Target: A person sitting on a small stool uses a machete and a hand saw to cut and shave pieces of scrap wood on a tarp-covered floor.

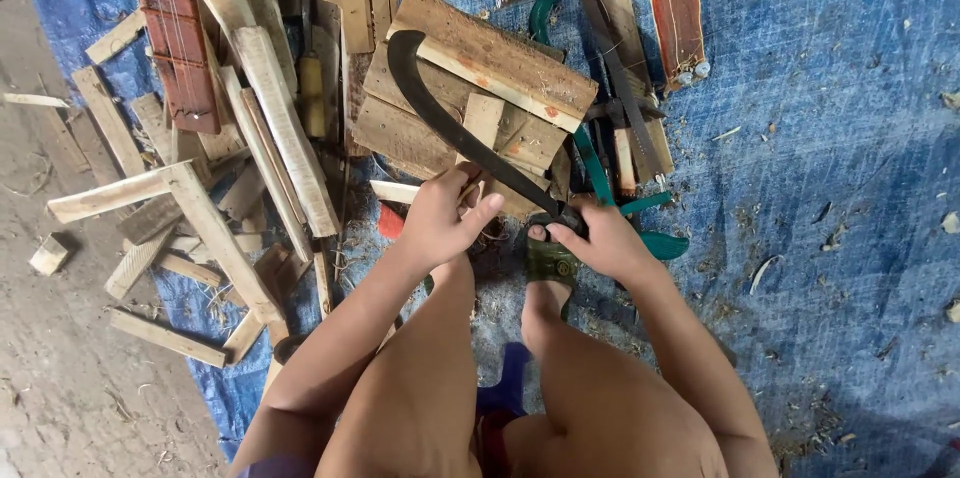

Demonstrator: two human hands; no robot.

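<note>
The right hand [600,238] is closed around the handle of a curved dark blade [450,128], whose long axis runs up-left over the wooden block [480,88]. The left hand [440,218] grips a small wood piece [482,123] beside the blade, on the blue tarp [820,138].

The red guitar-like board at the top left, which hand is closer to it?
Left. The left hand sits below and right of the red fretted board, holding a small wood piece. The right hand is farther right, gripping the curved blade.
</note>
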